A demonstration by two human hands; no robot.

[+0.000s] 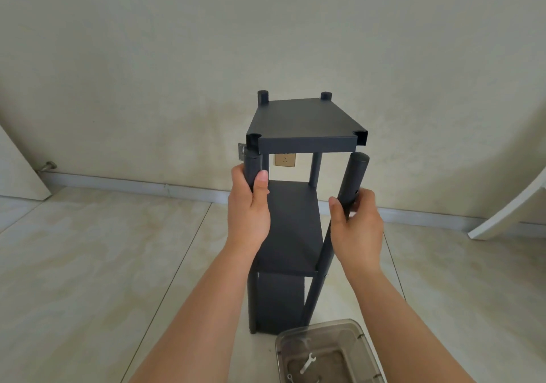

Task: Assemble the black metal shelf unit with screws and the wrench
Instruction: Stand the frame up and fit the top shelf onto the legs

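Open floor (88, 264) L & R of shelf unit (291, 229); clear bin (328, 350) (wrench (307, 363) inside) blocks near front.

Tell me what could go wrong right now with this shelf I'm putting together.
1. The front right post, held by your right hand, leans outward and sits outside the notch in the top shelf corner, so that corner looks unsupported and the shelf could tip or drop.
2. Your left hand grips the front left post just under the shelf edge; a slip could pinch fingers.
3. The wrench lies in the clear box at the base, so joints may be loose.
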